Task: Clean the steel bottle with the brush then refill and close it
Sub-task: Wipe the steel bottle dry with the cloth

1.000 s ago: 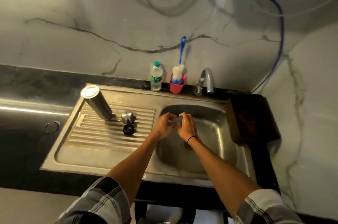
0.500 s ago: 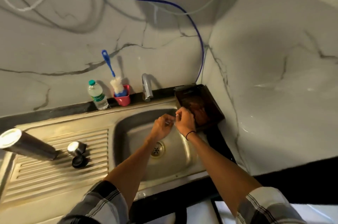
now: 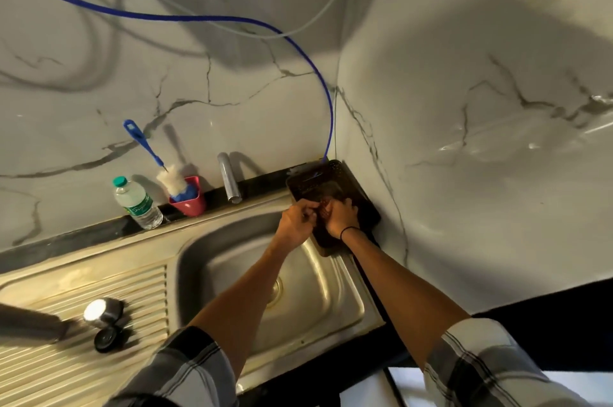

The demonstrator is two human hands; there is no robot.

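On the steel sink (image 3: 345, 303) under marble walls, the steel bottle (image 3: 30, 323) lies uncapped on the drainboard and the brush (image 3: 172, 179) stands in its cup, so refilling and closing remain, while left hand (image 3: 297, 222) and right hand (image 3: 341, 217) meet, grasp unclear.

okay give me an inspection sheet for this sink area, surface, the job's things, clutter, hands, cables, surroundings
Surface: steel sink with ribbed drainboard, set in a dark counter.
Job's things: steel bottle lying on the drainboard, cap beside it; blue brush standing in a pink cup.
Clutter: plastic water bottle; dark basket in the corner.
Hands: left hand and right hand together at the basket's edge; grip unclear.
Cables: blue tube and white tube on the wall.
Surroundings: marble-pattern walls, tap.
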